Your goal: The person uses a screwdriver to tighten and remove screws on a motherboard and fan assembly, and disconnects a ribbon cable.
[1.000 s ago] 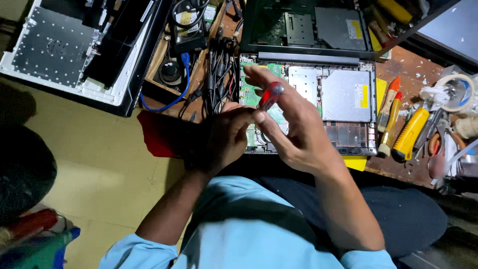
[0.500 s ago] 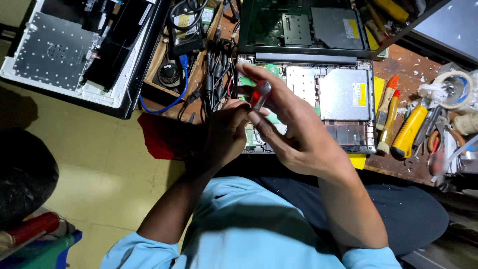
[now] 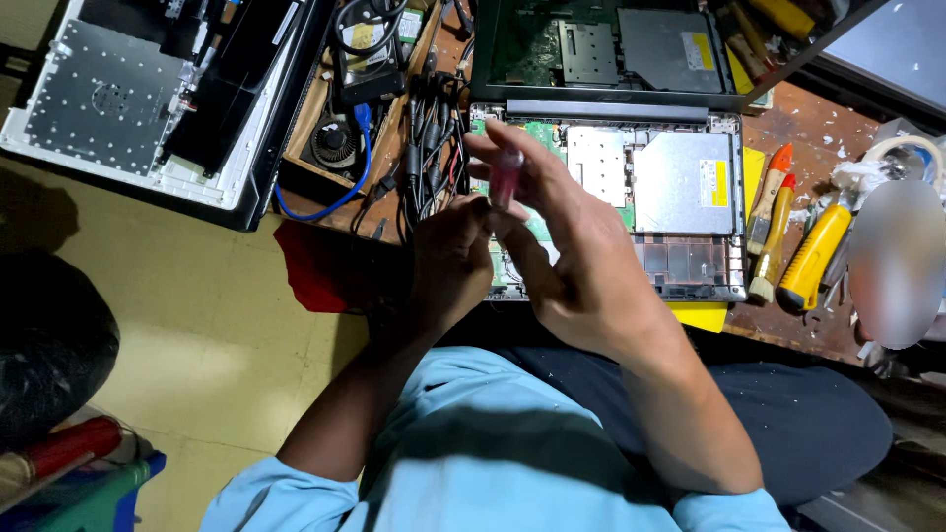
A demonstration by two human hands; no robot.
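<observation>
Two hands meet above the laptop (image 3: 650, 187): right hand (image 3: 576, 256) grips a red screwdriver (image 3: 506, 177); left hand (image 3: 451, 261), just beside it, is curled shut.

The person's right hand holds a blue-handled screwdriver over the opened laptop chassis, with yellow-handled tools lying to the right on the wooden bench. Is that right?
Not quite: the handle is red, not blue. The head view shows the right hand holding a red-handled screwdriver over the opened laptop chassis, yellow-handled tools to its right on the wooden bench.

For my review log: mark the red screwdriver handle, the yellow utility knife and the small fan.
red screwdriver handle (image 3: 506, 177), head view, mid-handle between the fingers.
yellow utility knife (image 3: 814, 256), head view, middle of its body.
small fan (image 3: 334, 146), head view, hub.
</observation>
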